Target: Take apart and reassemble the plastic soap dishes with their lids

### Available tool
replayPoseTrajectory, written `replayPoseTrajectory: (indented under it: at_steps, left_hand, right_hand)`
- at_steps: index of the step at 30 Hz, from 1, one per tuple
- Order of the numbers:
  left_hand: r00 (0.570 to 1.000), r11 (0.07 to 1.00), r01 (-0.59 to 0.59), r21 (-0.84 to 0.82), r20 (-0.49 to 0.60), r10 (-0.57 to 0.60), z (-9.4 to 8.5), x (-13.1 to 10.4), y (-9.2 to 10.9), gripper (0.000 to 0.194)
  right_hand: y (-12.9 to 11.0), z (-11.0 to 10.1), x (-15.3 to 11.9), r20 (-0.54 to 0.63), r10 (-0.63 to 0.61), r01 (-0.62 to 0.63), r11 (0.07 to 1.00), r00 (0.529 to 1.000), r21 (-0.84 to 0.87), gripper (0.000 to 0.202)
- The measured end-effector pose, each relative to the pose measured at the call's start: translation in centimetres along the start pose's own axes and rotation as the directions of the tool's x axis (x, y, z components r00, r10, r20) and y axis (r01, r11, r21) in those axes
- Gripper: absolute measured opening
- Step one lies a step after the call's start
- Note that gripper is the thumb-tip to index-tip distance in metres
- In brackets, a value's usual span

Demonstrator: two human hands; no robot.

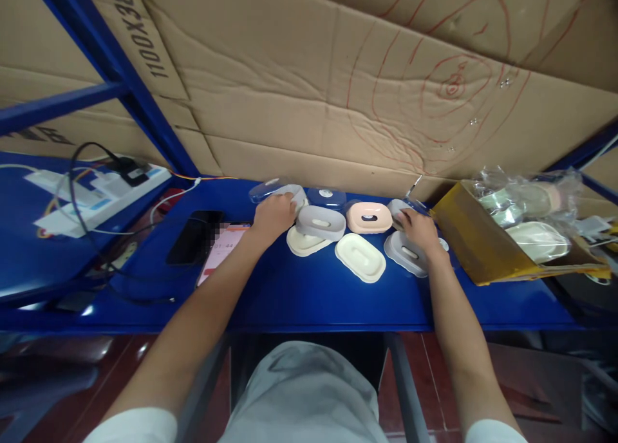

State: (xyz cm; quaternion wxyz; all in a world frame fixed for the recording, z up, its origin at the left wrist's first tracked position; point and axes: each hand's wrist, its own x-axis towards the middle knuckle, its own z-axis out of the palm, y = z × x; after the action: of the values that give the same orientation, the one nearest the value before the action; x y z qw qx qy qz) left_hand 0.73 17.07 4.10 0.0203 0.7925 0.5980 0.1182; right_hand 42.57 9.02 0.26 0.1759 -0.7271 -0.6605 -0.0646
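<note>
My left hand point(274, 216) is closed on the far edge of a pale grey oval plastic piece point(298, 196), partly hidden by the fingers. My right hand point(421, 227) has its fingers curled onto a small grey plastic piece point(396, 206), above a grey oval shell point(404, 253) with a slot. Between the hands sit another grey oval shell point(322, 223), overlapping a cream tray point(304, 243), and a peach oval shell point(369, 218). A second cream tray point(360, 257) lies nearer me. Clear lids point(327, 197) rest behind them.
At the right stands an open cardboard box point(470, 237) with several wrapped plastic pieces. To the left lie a lit phone point(221, 253), a dark phone point(193, 237) and a power strip point(103, 201) with loose cables. A cardboard wall point(290, 95) closes off the back.
</note>
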Motion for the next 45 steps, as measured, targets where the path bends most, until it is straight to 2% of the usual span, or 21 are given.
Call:
replayPoseTrajectory:
  at_steps: [4, 7, 10, 12, 14, 16, 18, 20, 22, 24, 25, 29, 32, 34, 37, 39, 41, 45]
  left_hand:
    - [0.998, 0.999, -0.003, -0.043, -0.062, 0.0, -0.3, 0.0, 0.4, 0.046]
    - [0.994, 0.997, -0.045, -0.063, -0.097, 0.039, -0.6, -0.2, 0.7, 0.048]
    - [0.991, 0.996, -0.077, -0.048, -0.116, 0.071, -1.1, -0.6, 1.1, 0.046]
    - [0.99, 0.995, -0.096, -0.031, -0.108, 0.092, -1.5, -0.9, 1.4, 0.042]
    - [0.99, 0.993, -0.117, -0.021, -0.076, 0.116, -1.9, -1.3, 1.7, 0.039]
    - [0.99, 0.99, -0.137, -0.015, -0.034, 0.136, -2.3, -1.8, 2.2, 0.035]
    - [0.989, 0.989, -0.148, -0.008, 0.006, 0.148, -2.6, -2.4, 2.9, 0.031]
    - [0.988, 0.988, -0.153, 0.001, 0.037, 0.153, -2.6, -3.0, 3.5, 0.032]
    - [0.985, 0.987, -0.16, 0.008, 0.062, 0.159, -2.4, -3.5, 4.1, 0.035]
    - [0.983, 0.985, -0.17, 0.011, 0.077, 0.168, -2.1, -3.9, 4.6, 0.038]
    - [0.981, 0.984, -0.175, 0.013, 0.082, 0.174, -1.8, -4.0, 4.8, 0.038]
    - [0.976, 0.98, -0.198, 0.019, 0.096, 0.195, -1.1, -4.2, 5.5, 0.039]
    - [0.973, 0.977, -0.212, 0.024, 0.097, 0.209, -0.9, -4.4, 5.8, 0.039]
    - [0.97, 0.974, -0.227, 0.024, 0.093, 0.224, -0.7, -4.5, 5.9, 0.039]
    - [0.961, 0.964, -0.266, 0.011, 0.081, 0.264, -0.3, -5.1, 6.1, 0.044]
    - [0.952, 0.954, -0.3, -0.004, 0.07, 0.299, 0.2, -5.6, 6.5, 0.048]
    - [0.937, 0.939, -0.342, -0.02, 0.06, 0.343, 0.8, -6.2, 7.0, 0.051]
    - [0.904, 0.905, -0.425, -0.034, 0.037, 0.426, 1.6, -6.7, 7.9, 0.047]
  right_hand:
    - [-0.4, -0.4, 0.1, -0.086, 0.073, -0.073, 0.997, 0.994, 0.001, 0.052]
    - [-0.6, -1.1, 0.1, -0.16, 0.112, -0.111, 0.994, 0.981, 0.015, 0.048]
    - [-0.5, -2.3, 0.0, -0.252, 0.157, -0.158, 0.987, 0.955, 0.014, 0.046]
    - [-0.5, -3.4, -0.2, -0.271, 0.17, -0.171, 0.985, 0.947, 0.02, 0.047]
    - [-0.4, -4.5, -0.8, -0.204, 0.141, -0.135, 0.99, 0.969, 0.043, 0.043]
    - [-0.3, -5.6, -1.7, -0.071, 0.075, -0.069, 0.994, 0.995, 0.08, 0.036]
    - [-0.4, -6.4, -2.8, 0.064, 0.003, -0.011, 0.992, 0.998, 0.125, 0.036]
    - [-0.6, -6.8, -3.9, 0.228, -0.027, -0.013, 0.985, 0.973, 0.174, 0.04]
    - [-1.0, -6.7, -4.7, 0.384, -0.021, -0.055, 0.981, 0.923, 0.187, 0.037]
    - [-1.6, -6.3, -5.0, 0.472, -0.007, -0.079, 0.984, 0.882, 0.161, 0.035]
    - [-2.0, -6.0, -5.0, 0.48, -0.009, -0.068, 0.987, 0.877, 0.144, 0.035]
    - [-4.0, -5.1, -5.0, 0.467, -0.076, 0.017, 0.992, 0.881, 0.128, 0.03]
    - [-5.4, -5.6, -5.1, 0.432, -0.15, 0.08, 0.981, 0.889, 0.177, 0.025]
    - [-5.9, -6.6, -4.9, 0.362, -0.207, 0.117, 0.96, 0.909, 0.254, 0.032]
    - [-5.8, -7.6, -4.2, 0.168, -0.206, 0.15, 0.943, 0.964, 0.299, 0.044]
    - [-5.5, -7.5, -3.5, 0.037, -0.181, 0.167, 0.955, 0.983, 0.246, 0.047]
    - [-5.1, -6.6, -2.9, -0.041, -0.187, 0.191, 0.97, 0.982, 0.15, 0.048]
    - [-4.6, -4.0, -2.1, -0.061, -0.191, 0.191, 0.982, 0.98, -0.007, 0.044]
